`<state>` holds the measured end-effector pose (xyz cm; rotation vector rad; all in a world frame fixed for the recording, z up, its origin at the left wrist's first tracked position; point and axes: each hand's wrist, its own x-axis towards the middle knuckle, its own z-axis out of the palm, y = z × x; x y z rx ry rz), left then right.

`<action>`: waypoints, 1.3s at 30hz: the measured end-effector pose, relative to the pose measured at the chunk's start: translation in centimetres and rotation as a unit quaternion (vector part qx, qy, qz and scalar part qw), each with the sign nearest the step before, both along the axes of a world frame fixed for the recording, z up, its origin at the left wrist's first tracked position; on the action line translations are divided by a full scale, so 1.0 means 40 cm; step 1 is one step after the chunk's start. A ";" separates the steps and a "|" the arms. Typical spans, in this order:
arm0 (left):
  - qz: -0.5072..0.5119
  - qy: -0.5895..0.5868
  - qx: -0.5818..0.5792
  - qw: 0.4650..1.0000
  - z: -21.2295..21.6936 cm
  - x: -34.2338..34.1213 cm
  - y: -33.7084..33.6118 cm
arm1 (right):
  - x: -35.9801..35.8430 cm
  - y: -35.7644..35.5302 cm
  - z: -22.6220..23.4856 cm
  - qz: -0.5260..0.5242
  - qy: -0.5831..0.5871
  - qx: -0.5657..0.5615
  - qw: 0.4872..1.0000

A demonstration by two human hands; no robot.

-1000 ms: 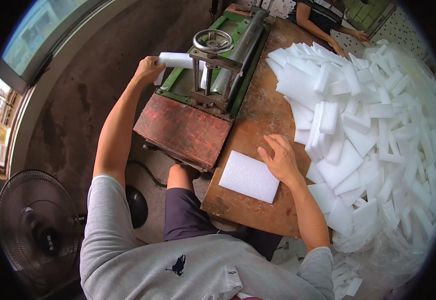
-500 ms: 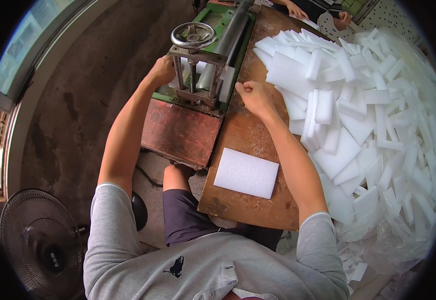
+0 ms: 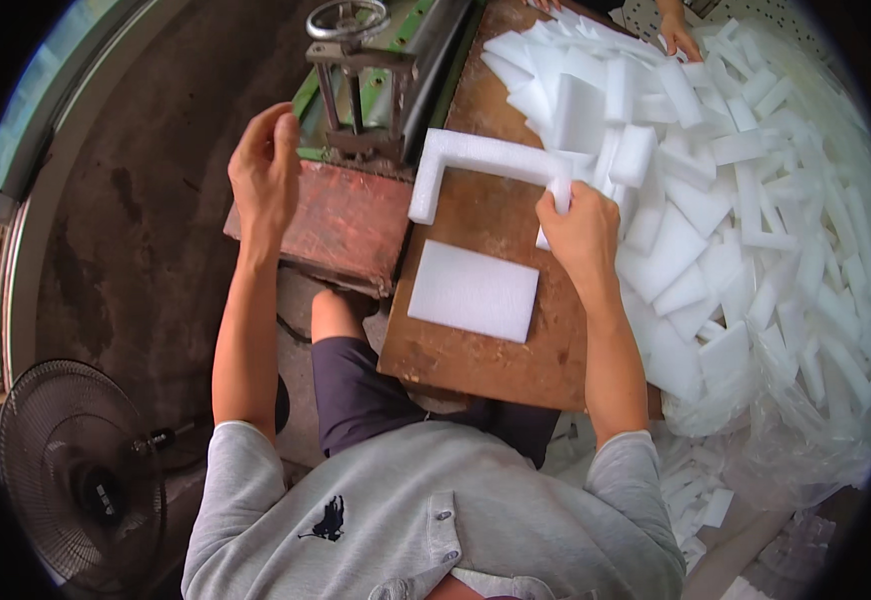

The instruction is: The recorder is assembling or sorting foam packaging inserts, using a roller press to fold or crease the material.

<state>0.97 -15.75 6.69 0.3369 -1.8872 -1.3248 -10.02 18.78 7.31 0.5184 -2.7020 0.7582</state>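
My right hand (image 3: pixel 584 235) is closed on one arm of a U-shaped white foam piece (image 3: pixel 496 157), holding it over the wooden table. The piece's other arm points back toward me at its left end. My left hand (image 3: pixel 266 165) is raised near the green machine (image 3: pixel 411 35), with its fingers extended and nothing in them. Between the hands, nearer to me, a flat rectangular white foam sheet (image 3: pixel 473 291) lies on the wooden tabletop (image 3: pixel 436 355).
The machine carries a metal handwheel (image 3: pixel 348 18) and upright posts; a reddish board (image 3: pixel 326 215) sits at its near end. White foam pieces (image 3: pixel 691 200) heap up on the right, partly in clear plastic. Another person's hand (image 3: pixel 678 38) touches the heap's far side. A fan (image 3: pixel 81 480) stands lower left.
Both hands have come away from the machine. The left moved left and nearer; the right moved right and nearer and now grips the U-shaped foam piece. The whole view has shifted slightly.
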 end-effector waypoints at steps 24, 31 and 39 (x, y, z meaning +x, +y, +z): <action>-0.126 -0.216 -0.215 0.944 -0.139 0.098 0.331 | 0.267 0.139 -0.129 0.037 -0.120 -0.096 0.987; -0.135 -0.241 -0.207 0.939 -0.148 0.096 0.330 | 0.264 0.132 -0.118 0.031 -0.131 -0.083 0.987; -0.130 -0.186 -0.190 0.955 -0.172 0.088 0.335 | 0.263 0.131 -0.125 0.034 -0.132 -0.088 0.987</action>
